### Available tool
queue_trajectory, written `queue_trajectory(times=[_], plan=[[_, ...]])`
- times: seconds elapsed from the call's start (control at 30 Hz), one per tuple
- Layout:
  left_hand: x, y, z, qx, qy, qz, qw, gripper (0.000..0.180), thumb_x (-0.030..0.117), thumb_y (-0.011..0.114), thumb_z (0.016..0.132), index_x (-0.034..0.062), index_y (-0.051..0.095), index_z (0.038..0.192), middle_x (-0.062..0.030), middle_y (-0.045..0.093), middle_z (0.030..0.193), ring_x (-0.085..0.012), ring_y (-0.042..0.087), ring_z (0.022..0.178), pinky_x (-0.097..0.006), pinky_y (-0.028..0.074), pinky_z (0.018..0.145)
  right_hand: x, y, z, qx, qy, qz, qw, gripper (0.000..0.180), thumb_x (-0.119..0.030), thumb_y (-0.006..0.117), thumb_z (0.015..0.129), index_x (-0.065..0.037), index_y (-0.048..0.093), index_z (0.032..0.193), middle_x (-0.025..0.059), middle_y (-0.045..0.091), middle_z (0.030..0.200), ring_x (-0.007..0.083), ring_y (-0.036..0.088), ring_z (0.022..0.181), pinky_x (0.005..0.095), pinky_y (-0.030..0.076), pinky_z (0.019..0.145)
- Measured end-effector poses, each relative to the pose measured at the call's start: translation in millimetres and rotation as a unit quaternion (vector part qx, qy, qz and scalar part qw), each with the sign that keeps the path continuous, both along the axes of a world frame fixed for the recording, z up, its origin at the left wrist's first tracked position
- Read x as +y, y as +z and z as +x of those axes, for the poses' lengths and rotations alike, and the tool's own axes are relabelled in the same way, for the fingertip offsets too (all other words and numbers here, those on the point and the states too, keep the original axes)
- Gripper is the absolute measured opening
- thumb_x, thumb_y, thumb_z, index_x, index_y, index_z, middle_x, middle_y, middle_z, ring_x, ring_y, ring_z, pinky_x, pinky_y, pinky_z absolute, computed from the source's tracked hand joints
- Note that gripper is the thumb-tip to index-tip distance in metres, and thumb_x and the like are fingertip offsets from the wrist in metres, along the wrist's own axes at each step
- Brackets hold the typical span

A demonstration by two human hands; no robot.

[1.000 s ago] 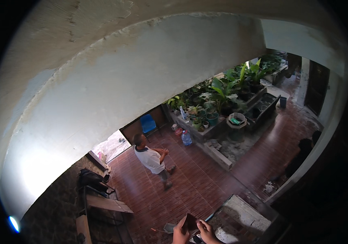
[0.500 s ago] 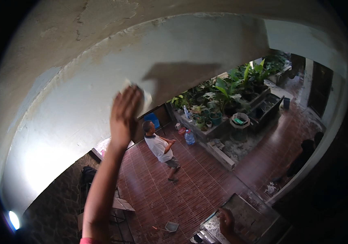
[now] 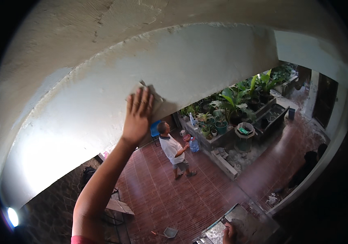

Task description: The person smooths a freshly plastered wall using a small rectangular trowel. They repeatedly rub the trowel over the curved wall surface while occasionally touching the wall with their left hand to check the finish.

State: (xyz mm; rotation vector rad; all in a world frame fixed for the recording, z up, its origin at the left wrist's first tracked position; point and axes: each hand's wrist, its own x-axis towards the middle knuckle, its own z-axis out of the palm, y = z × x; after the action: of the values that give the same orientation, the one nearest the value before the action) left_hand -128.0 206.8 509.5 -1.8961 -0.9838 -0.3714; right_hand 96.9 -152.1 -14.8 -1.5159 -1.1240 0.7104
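Note:
My left hand (image 3: 138,114) is raised against a pale painted beam (image 3: 206,53), its fingers held together. Under the fingers it presses a small pale sheet (image 3: 157,101) that looks like sandpaper flat to the surface; one corner sticks out above the fingertips. Low in the picture is my right hand (image 3: 229,233), partly cut off by the edge. Its fingers are curled, and anything inside them is hidden. Behind it, further down, lies a grey worn board or tabletop (image 3: 251,227).
Below, a person in a white shirt (image 3: 172,147) stands on red tiles (image 3: 157,191) near a blue water bottle (image 3: 194,144). Potted plants (image 3: 231,101) fill a raised bed. A dustpan-like tray (image 3: 170,232) lies on the floor. Another dark-clothed figure (image 3: 302,168) is at right.
My left hand has moved right along the beam with the sheet. My right hand has dropped lower, its fingers more curled. The person below has turned and reached toward the bottle.

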Motion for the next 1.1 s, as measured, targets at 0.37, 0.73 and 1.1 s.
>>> queue_trajectory(times=[0.37, 0.73, 1.1], plan=[[13, -10, 0, 0.013, -0.053, 0.031, 0.998, 0.061, 0.01, 0.047, 0.094, 0.0004, 0.035, 0.153, -0.0155, 0.021, 0.166, -0.0336, 0.016, 0.155, -0.051, 0.015, 0.125, -6, -5, -5, -0.093, -0.014, -0.029, 0.995, 0.037, -0.013, 0.04, 0.104, 0.004, 0.054, 0.135, 0.0225, 0.057, 0.136, 0.0347, 0.051, 0.129, 0.0439, 0.036, 0.113], [6, -5, 1, 0.011, -0.047, 0.057, 0.997, 0.062, 0.011, 0.049, 0.093, 0.0022, 0.038, 0.153, -0.0125, 0.023, 0.166, -0.0292, 0.018, 0.155, -0.05, 0.016, 0.126, -7, -1, -5, -0.119, -0.012, -0.048, 0.992, 0.037, -0.007, 0.041, 0.102, 0.002, 0.054, 0.135, 0.0232, 0.057, 0.135, 0.038, 0.051, 0.128, 0.0463, 0.038, 0.11], [-3, -19, -1, -0.006, -0.015, -0.036, 0.999, 0.061, 0.003, 0.049, 0.093, 0.0014, 0.036, 0.153, -0.0134, 0.024, 0.165, -0.0305, 0.018, 0.155, -0.051, 0.016, 0.125, -8, -3, -6, -0.107, -0.019, -0.054, 0.993, 0.038, -0.014, 0.044, 0.103, 0.002, 0.054, 0.136, 0.0229, 0.057, 0.135, 0.0372, 0.052, 0.128, 0.0454, 0.04, 0.109]])
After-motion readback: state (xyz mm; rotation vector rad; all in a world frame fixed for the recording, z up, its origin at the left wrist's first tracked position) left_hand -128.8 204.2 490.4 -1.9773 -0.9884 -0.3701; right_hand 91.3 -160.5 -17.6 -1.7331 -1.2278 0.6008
